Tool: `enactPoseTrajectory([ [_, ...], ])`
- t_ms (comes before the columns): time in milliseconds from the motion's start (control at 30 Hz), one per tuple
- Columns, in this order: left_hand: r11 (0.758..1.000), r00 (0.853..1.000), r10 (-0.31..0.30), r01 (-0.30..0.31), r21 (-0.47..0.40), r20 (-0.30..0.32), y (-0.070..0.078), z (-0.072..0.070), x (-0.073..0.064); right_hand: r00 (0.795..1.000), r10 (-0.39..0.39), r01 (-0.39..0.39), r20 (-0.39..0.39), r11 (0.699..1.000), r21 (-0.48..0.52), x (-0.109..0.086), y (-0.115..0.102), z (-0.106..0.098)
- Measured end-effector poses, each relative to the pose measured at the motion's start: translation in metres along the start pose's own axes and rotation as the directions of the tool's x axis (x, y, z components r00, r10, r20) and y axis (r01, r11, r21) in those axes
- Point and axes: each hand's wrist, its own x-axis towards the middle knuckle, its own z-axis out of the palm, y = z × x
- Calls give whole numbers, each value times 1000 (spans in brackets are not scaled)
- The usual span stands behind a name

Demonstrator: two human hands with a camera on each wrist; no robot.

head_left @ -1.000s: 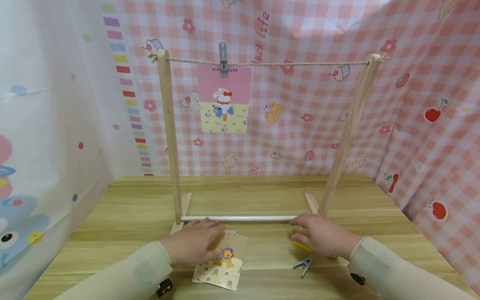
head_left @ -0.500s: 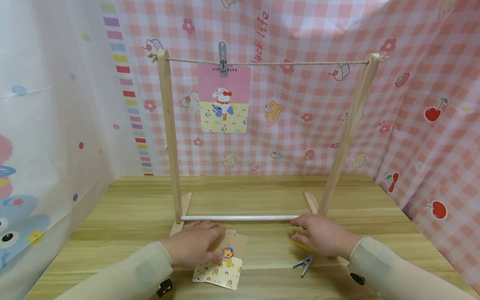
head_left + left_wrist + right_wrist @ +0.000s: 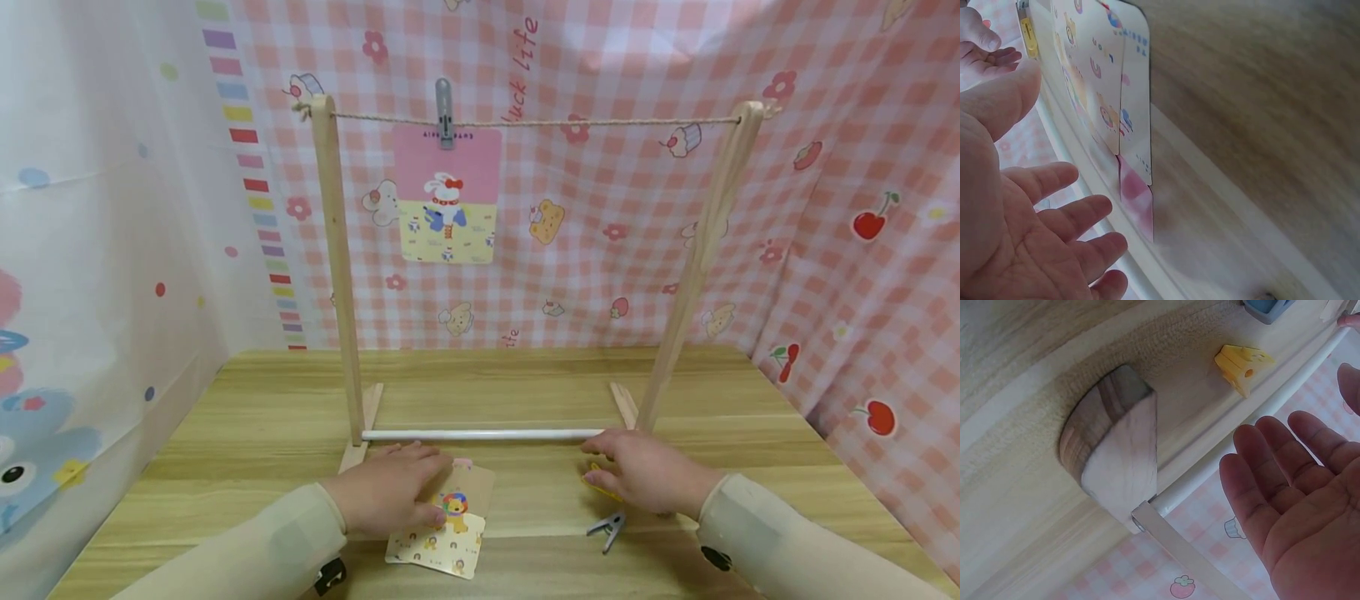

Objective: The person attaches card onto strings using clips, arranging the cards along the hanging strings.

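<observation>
My left hand [image 3: 390, 493], fingers loosely extended, hovers over the left edge of a small stack of cards [image 3: 442, 550] on the table; the top one has a lion print. It holds nothing, and in the left wrist view its fingers are apart from the cards. My right hand [image 3: 651, 473], relaxed and holding nothing, is above a yellow clip [image 3: 611, 493], which it partly hides in the head view. Nearer me lies a grey clip [image 3: 607, 531]. A pink and yellow card [image 3: 450, 225] hangs from a rope [image 3: 600, 124], held by another grey clip [image 3: 445, 115].
A wooden frame with a left post [image 3: 337, 267] and a right post [image 3: 693, 275] stands across the table [image 3: 510, 383]. A white rod [image 3: 487, 435] joins the posts low down, just beyond my hands. Checked cloth [image 3: 592, 175] hangs behind.
</observation>
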Motion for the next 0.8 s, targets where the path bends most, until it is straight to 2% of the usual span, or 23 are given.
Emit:
enactPoseTrajectory([
  [467, 1000, 1000, 13, -13, 0, -8, 2, 3, 0, 1000, -3, 2, 16, 999, 38, 1, 2, 4],
  [700, 1000, 1000, 14, -14, -2, -5, 0, 5, 1, 1000, -16, 15, 10, 1000, 24, 1, 4, 6],
  [800, 1000, 1000, 17, -17, 0, -4, 0, 5, 2, 1000, 5, -6, 24, 999, 41, 1, 5, 7],
])
